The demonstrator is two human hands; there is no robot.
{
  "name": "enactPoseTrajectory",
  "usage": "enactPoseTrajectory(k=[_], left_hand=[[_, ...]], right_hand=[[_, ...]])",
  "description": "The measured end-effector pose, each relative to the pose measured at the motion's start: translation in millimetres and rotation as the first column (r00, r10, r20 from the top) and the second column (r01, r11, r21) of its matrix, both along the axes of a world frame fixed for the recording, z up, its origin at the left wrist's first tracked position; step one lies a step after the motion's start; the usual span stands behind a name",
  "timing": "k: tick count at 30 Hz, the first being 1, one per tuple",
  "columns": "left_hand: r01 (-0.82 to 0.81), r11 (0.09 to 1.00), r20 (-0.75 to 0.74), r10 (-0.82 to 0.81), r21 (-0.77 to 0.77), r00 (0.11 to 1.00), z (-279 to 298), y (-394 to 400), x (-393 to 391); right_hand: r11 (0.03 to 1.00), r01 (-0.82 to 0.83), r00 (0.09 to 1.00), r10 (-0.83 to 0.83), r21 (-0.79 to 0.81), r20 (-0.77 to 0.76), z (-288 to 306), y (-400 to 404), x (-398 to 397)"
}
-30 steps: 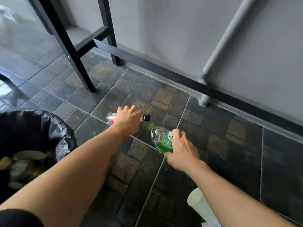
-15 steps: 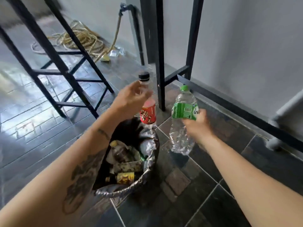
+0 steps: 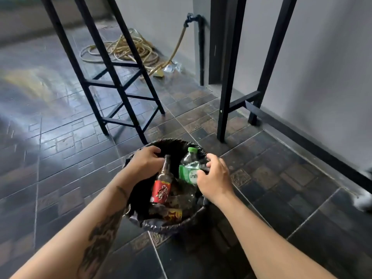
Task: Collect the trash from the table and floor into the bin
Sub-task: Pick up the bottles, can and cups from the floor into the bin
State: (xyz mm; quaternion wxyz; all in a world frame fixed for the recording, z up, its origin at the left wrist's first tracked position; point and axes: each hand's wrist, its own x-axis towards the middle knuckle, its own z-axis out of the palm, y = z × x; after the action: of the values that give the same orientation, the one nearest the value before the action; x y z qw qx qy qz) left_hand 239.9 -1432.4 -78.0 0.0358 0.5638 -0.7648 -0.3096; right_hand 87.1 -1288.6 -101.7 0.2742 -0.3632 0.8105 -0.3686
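The black-bagged bin (image 3: 155, 225) stands on the dark tiled floor, and both my hands are over its mouth. A brown bottle with a red label (image 3: 161, 189) leans upright inside it on other trash. Its neck sits just off the fingertips of my left hand (image 3: 145, 164), whose fingers are loosely curled and apart from it. A clear bottle with a green cap and label (image 3: 188, 170) stands beside it in the bin. My right hand (image 3: 213, 178) hovers against that label with fingers spread.
A black metal stool (image 3: 112, 87) stands behind the bin and black table legs (image 3: 227, 77) to its right by the grey wall. A coiled hose (image 3: 120, 49) and crumpled clear plastic (image 3: 171, 67) lie farther back. Something white (image 3: 362, 200) shows at the right edge.
Both bottles were lifted off the floor, carried over the bin and lowered into it. My fingers have loosened off them, and the view has swung from the wall to the bin.
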Motion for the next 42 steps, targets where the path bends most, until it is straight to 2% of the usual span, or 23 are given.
enactPoseTrajectory(k=[2,5,10,14,17,22,25,29,33,37,42], left_hand=[[-0.002,0.996,-0.073,-0.005,-0.093,0.997,11.2,4.1,-13.8],[0.075,0.972,-0.172,-0.115,-0.224,0.978,25.2,11.3,-47.7],[0.283,0.912,-0.22,-0.354,-0.296,0.909,40.2,43.6,-131.3],[0.37,0.905,-0.241,-0.415,-0.211,0.877,29.8,89.4,-197.6],[0.449,0.888,-0.208,-0.459,-0.099,0.864,1.8,126.3,-233.7],[0.608,0.789,-0.067,-0.605,0.089,0.794,-77.3,194.7,-260.3],[0.678,0.714,-0.037,-0.683,0.178,0.729,-122.6,247.7,-256.9],[0.831,0.519,-0.1,-0.833,0.199,0.544,-168.8,315.4,-240.5],[0.956,0.246,-0.084,-0.962,0.163,0.261,-191.7,369.2,-213.4],[0.997,-0.014,0.041,-0.999,0.071,-0.017,-202.9,393.7,-204.9],[0.991,-0.136,0.181,-0.975,-0.008,-0.132,-203.5,405.6,-203.5]], right_hand=[[1.0,-0.019,1.0,0.019,-0.02,-0.022,0.7,7.4,-7.1],[0.999,-0.036,0.996,0.033,-0.036,-0.078,3.9,17.3,-28.8],[0.998,-0.047,0.989,0.052,0.038,-0.141,16.6,56.1,-78.4],[0.994,0.022,0.985,-0.002,0.111,-0.173,19.1,101.4,-125.7],[0.983,0.077,0.982,-0.046,0.166,-0.182,11.2,140.1,-157.2],[0.91,0.181,0.981,-0.138,0.372,-0.138,-20.3,222.6,-195.9],[0.841,0.201,0.979,-0.163,0.502,-0.119,-42.3,274.2,-207.7],[0.758,0.175,0.983,-0.173,0.628,-0.066,-72.8,341.3,-204.9],[0.73,0.156,0.974,-0.225,0.665,0.018,-108.1,400.3,-173.5],[0.69,0.181,0.944,-0.322,0.701,0.073,-138.5,433.7,-137.8],[0.674,0.222,0.942,-0.335,0.705,0.024,-163.1,442.0,-112.2]])
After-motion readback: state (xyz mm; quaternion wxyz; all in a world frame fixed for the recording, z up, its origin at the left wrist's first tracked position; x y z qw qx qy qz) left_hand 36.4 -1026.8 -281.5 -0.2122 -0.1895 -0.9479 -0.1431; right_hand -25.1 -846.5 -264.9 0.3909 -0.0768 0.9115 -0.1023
